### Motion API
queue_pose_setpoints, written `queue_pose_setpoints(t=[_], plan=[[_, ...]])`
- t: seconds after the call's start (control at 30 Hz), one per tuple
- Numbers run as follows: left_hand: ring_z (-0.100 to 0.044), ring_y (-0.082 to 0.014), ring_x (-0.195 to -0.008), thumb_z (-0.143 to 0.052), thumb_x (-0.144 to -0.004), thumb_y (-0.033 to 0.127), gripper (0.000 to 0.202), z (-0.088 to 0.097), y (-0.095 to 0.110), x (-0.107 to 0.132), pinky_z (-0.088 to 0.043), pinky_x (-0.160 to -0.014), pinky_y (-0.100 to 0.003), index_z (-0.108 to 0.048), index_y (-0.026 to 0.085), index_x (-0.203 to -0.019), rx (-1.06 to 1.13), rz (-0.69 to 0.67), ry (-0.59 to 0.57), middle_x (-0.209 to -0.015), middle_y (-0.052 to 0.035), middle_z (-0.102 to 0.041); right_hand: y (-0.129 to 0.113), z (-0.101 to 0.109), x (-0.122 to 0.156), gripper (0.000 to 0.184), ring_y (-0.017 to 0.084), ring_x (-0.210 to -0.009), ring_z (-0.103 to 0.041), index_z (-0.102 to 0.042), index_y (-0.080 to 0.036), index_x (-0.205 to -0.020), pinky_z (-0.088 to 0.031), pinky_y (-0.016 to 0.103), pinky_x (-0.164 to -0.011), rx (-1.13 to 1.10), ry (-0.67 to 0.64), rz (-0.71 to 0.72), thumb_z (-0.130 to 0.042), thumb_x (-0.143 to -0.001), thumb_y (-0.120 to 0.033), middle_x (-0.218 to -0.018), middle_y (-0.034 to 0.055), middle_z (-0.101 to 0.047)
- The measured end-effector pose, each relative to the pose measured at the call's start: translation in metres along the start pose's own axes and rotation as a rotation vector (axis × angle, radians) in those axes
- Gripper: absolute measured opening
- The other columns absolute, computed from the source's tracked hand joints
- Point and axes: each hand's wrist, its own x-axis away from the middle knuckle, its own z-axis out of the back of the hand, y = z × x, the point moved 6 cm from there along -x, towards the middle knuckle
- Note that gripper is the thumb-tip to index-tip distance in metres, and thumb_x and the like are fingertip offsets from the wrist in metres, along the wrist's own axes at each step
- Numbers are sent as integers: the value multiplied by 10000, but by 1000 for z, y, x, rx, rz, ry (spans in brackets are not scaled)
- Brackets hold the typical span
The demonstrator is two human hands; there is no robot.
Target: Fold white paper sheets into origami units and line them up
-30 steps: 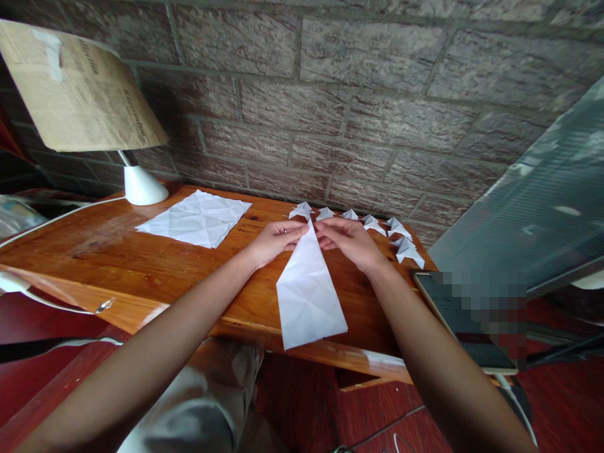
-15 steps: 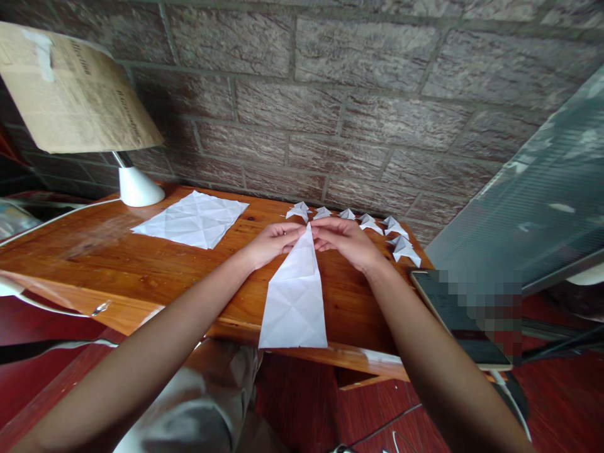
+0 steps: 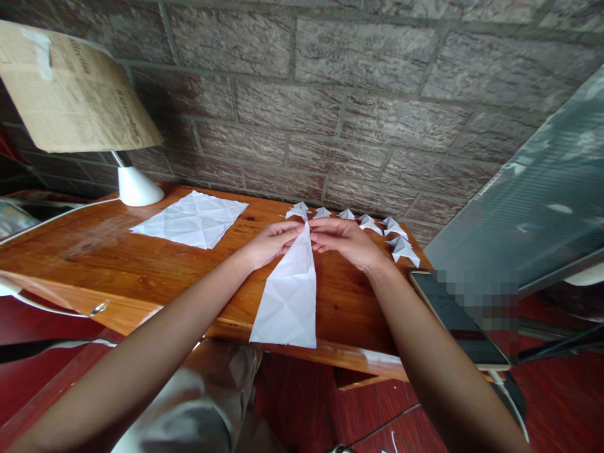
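A creased white paper strip (image 3: 287, 296) lies on the wooden table (image 3: 141, 264), its near end hanging over the front edge. My left hand (image 3: 274, 242) and my right hand (image 3: 346, 241) meet at the strip's far tip, fingers pinched on the paper there. Just beyond my hands, a row of several small folded white paper pieces (image 3: 377, 226) runs along the table's back edge. A second creased white sheet (image 3: 191, 218) lies flat to the left.
A lamp with a white base (image 3: 134, 185) and a paper shade (image 3: 75, 94) stands at the back left. A phone (image 3: 460, 321) lies at the table's right end. A brick wall (image 3: 330, 94) backs the table.
The near end of the paper strip has swung to the left across the table's front edge. Both hands have stayed pinched at its far tip.
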Motion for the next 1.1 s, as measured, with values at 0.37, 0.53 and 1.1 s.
queue_pose_setpoints(t=[0.37, 0.53, 1.1], plan=[[-641, -118, -677, -798, -725, 396, 357, -1, 1, 0, -471, -644, -220, -728, 164, -986, 41, -22, 13, -838, -33, -725, 2, 0, -1, 434, 97, -704, -670, -709, -222, -1100, -530, 217, -672, 2, -16, 9, -816, -691, -321, -934, 24, -755], [-636, -119, -672, -803, -712, 411, 372, -4, 3, 2, -465, -644, -229, -736, 158, -977, 34, -10, 28, -860, -42, -736, 1, 0, -1, 449, 104, -717, -673, -699, -221, -1104, -534, 226, -677, 33, -6, 15, -819, -686, -330, -940, 27, -750], [-636, -148, -667, -804, -690, 455, 410, -7, 1, 4, -454, -648, -265, -757, 140, -949, -28, 43, 31, -857, -72, -748, 2, -5, -2, 414, 92, -642, -637, -679, -228, -1137, -508, 222, -623, 82, -53, 77, -755, -739, -311, -836, -5, -705]])
